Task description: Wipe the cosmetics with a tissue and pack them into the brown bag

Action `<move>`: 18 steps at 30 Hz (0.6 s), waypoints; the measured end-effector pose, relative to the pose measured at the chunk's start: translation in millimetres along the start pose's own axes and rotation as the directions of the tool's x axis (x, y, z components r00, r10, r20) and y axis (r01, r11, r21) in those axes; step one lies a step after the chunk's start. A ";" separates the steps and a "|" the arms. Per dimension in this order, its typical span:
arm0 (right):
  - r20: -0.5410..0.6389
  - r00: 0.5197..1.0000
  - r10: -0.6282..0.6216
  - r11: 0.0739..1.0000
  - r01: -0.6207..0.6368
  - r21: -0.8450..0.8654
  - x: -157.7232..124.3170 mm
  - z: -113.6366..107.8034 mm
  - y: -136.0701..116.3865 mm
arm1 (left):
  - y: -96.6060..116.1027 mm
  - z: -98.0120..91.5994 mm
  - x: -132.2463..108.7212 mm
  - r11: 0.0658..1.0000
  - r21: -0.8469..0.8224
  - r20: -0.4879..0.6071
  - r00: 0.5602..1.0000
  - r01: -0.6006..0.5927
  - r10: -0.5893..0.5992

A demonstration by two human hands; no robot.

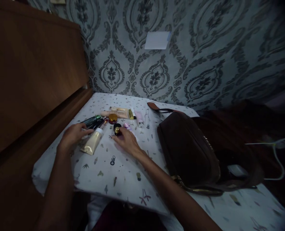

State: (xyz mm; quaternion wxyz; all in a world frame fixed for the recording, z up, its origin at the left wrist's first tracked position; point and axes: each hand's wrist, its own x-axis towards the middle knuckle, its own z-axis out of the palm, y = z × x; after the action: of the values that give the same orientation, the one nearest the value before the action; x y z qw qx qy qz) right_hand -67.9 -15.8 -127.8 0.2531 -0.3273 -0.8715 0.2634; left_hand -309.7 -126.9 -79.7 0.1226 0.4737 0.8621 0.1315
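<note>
In the head view, your right hand (128, 140) is reaching over the printed cloth (113, 178), and its thumb and forefinger are holding a small gold-topped bottle (117, 131) in a narrow pinch. The bottle is sitting near the middle of the cosmetics, in front of the amber jar (112, 119). Your left hand (72, 135) is resting at the left edge of the group, its thumb and fingers lying over the near ends of the dark tubes (97, 124); you are partly hiding those ends, so I cannot tell whether you are gripping one. The gold tube (92, 142) is lying between your hands, its white cap pointing away from you.

Farther back, a beige tube (122, 113) is lying behind the jar, and a gold lipstick (130, 114) is lying beside it. A pink tube (139, 118) is lying just to the right. The dark brown bag (188, 150) is standing on the right, well apart from your left hand. Behind everything, a white paper (157, 40) is showing against the patterned wall (154, 75).
</note>
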 end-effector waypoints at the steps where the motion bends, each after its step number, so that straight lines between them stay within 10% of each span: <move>1: 0.027 1.000 0.015 1.000 -0.014 -0.012 0.9 2.1 -3.1 | 2.7 -0.2 -1.3 0.997 0.051 -0.101 0.993 0.057 -0.052; 4: 0.040 0.998 0.045 0.999 -0.046 0.024 1.1 6.0 -5.0 | 8.8 0.9 -5.1 0.975 0.154 -0.277 0.955 0.158 -0.111; 18: -0.133 0.977 0.166 0.937 -0.114 0.329 -2.6 20.0 1.3 | -5.5 2.2 2.1 0.929 0.084 -0.256 0.909 0.360 -0.329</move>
State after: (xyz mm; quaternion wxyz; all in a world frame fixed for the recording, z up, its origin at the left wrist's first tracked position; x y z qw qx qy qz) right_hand -77.9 -22.7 -144.1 0.3520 -0.3631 -0.7688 0.3915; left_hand -314.3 -127.7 -83.8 0.0090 0.3017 0.9473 0.1075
